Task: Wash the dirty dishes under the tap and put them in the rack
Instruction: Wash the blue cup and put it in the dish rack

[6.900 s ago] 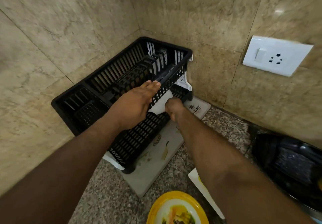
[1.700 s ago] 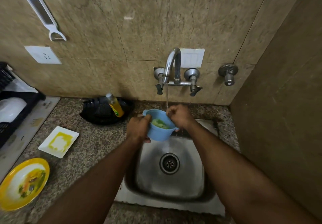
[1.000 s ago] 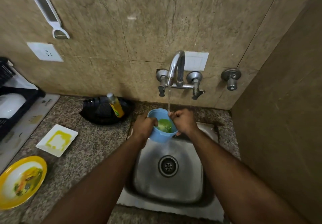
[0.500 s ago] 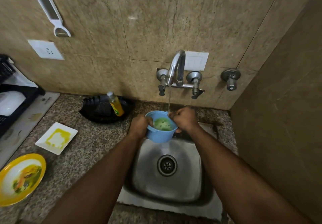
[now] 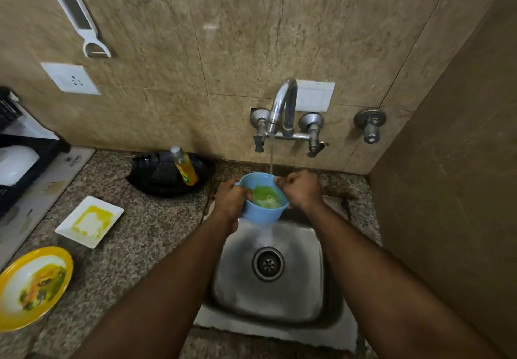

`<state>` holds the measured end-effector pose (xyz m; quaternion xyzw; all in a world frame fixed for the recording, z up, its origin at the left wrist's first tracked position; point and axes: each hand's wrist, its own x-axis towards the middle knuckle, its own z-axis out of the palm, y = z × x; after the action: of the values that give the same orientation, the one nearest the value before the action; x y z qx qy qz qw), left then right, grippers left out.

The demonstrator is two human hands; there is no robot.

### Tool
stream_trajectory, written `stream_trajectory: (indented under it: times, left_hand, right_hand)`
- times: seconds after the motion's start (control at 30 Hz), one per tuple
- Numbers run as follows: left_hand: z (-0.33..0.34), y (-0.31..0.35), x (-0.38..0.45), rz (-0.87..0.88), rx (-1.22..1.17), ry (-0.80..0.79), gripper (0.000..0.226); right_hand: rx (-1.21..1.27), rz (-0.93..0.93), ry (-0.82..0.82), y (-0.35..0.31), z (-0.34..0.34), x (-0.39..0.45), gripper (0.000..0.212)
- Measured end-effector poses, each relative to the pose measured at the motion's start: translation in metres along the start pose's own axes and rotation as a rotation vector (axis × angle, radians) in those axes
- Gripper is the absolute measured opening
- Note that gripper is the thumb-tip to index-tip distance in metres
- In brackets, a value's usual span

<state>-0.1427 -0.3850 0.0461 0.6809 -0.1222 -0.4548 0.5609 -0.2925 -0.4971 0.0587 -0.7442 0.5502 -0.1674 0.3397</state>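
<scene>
Blue bowl [image 5: 261, 213] sat clamped between my left hand [image 5: 230, 200] and right hand [image 5: 300, 189], under the tap [image 5: 282, 107] stream, at twelve o'clock above the sink [image 5: 305, 297].

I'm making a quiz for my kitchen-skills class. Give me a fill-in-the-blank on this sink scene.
1. Both hands hold a ____ bowl under the running tap.
2. The residue inside the bowl is ____.
3. The square white plate on the counter is smeared with ____ residue.
4. The bottle stands in a ____ basket.

Missing words: blue; green; yellow; black
</scene>
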Motion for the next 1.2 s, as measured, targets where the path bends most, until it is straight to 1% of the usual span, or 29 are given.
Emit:
stream_trajectory:
  times: [0.07, 0.1, 0.17, 0.23, 0.3, 0.33, 0.37, 0.43, 0.47, 0.5, 0.57, 0.63, 0.7, 0.77, 0.8, 0.83, 0.9, 0.97, 1.03, 1.1, 1.13, 1.2]
  left_hand:
    - [-0.001, 0.002, -0.001, -0.03, -0.003, 0.007, 0.048]
    - [-0.001, 0.003, 0.0, -0.056, -0.002, -0.005, 0.049]
    - [-0.001, 0.005, 0.004, -0.097, 0.015, -0.032, 0.055]
    - [0.002, 0.008, 0.001, -0.127, 0.012, -0.054, 0.057]
    - [0.003, 0.009, 0.0, -0.132, -0.02, -0.073, 0.049]
    - [0.004, 0.008, 0.0, -0.131, -0.024, -0.069, 0.05]
    - [0.004, 0.007, 0.002, -0.129, -0.018, -0.062, 0.057]
    - [0.004, 0.003, 0.007, -0.118, -0.006, -0.068, 0.073]
    - [0.004, 0.003, 0.008, -0.128, -0.009, -0.079, 0.074]
    - [0.005, 0.003, 0.008, -0.14, -0.018, -0.086, 0.071]
    - [0.007, 0.005, 0.008, -0.161, -0.036, -0.102, 0.064]
    - [0.008, 0.003, 0.01, -0.15, -0.045, -0.109, 0.065]
    - [0.008, 0.001, 0.01, -0.145, -0.036, -0.119, 0.074]
    - [0.007, 0.001, 0.01, -0.15, -0.034, -0.166, 0.084]
    - [0.006, 0.001, 0.01, -0.156, -0.032, -0.198, 0.08]
    - [0.007, 0.002, 0.009, -0.16, -0.029, -0.232, 0.073]
    - [0.007, 0.005, 0.008, -0.172, -0.031, -0.266, 0.059]
    - [0.008, 0.006, 0.01, -0.177, -0.027, -0.273, 0.057]
    - [0.009, -0.001, 0.018, -0.165, -0.045, -0.268, 0.065]
    - [0.011, -0.007, 0.022, -0.172, -0.061, -0.207, 0.067]
    - [0.013, -0.01, 0.024, -0.172, -0.069, -0.167, 0.062]
    - [0.019, -0.012, 0.021, -0.153, -0.042, -0.086, 0.033]
  right_hand:
    - [-0.016, -0.081, -0.092, -0.002, -0.001, 0.004, 0.019]
    - [-0.019, -0.106, -0.137, -0.002, 0.0, 0.005, 0.015]
    - [-0.058, -0.137, -0.141, -0.002, 0.002, 0.008, 0.013]
    - [-0.068, -0.109, -0.084, 0.002, 0.004, 0.012, 0.024]
    - [-0.053, -0.057, -0.042, 0.007, 0.004, 0.016, 0.038]
    - [-0.049, -0.051, -0.04, 0.009, 0.004, 0.019, 0.04]
    - [-0.051, -0.056, -0.065, 0.01, 0.003, 0.02, 0.039]
    - [-0.042, -0.113, -0.178, 0.008, 0.002, 0.022, 0.025]
    - [-0.032, -0.142, -0.225, 0.007, 0.002, 0.023, 0.017]
    - [-0.029, -0.164, -0.24, 0.005, 0.003, 0.023, 0.013]
    - [-0.019, -0.146, -0.192, 0.004, 0.005, 0.025, 0.011]
    - [-0.012, -0.101, -0.136, 0.004, 0.004, 0.026, 0.022]
    - [-0.026, -0.057, -0.097, 0.007, 0.004, 0.025, 0.036]
    - [-0.022, -0.033, -0.075, 0.01, 0.003, 0.023, 0.047]
    - [-0.015, -0.043, -0.085, 0.011, 0.003, 0.022, 0.049]
    - [-0.022, -0.068, -0.118, 0.01, 0.003, 0.02, 0.048]
    - [-0.055, -0.157, -0.219, 0.006, 0.001, 0.016, 0.036]
    - [-0.069, -0.222, -0.273, 0.001, -0.003, 0.012, 0.028]
    - [-0.048, -0.21, -0.22, 0.001, -0.004, 0.012, 0.024]
    - [-0.027, -0.113, -0.147, 0.004, -0.004, 0.014, 0.026]
    - [-0.02, -0.068, -0.12, 0.006, -0.004, 0.013, 0.028]
    - [-0.066, -0.045, -0.073, 0.007, -0.004, 0.012, 0.032]
